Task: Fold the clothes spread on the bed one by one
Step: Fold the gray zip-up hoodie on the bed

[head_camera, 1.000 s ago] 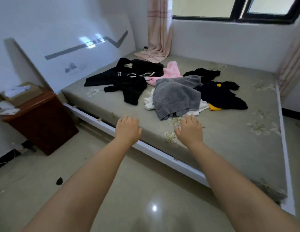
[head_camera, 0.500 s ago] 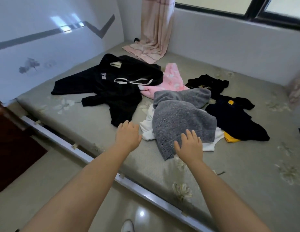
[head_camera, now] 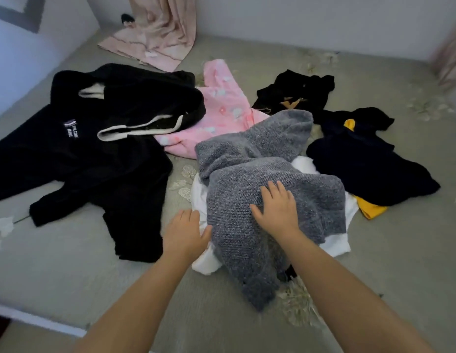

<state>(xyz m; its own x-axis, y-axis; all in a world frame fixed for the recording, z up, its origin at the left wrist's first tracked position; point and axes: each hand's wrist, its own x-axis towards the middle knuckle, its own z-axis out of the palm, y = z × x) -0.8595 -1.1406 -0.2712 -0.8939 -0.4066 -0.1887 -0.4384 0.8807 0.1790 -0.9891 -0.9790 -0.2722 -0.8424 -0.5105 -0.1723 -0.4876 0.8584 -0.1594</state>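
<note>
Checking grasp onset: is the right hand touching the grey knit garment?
Touching. The head view shows the right hand lying palm-down on the grey knit garment, fingers spread flat against the fabric with no gap visible.

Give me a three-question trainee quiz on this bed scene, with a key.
1. True or false: the right hand lies on the grey knit garment.
2. Which garment lies directly under the grey one? A pink garment B white garment C black hoodie
3. What does the left hand hold?

Key
1. True.
2. B, the white garment.
3. Nothing; it is open, at the grey garment's left edge.
</note>
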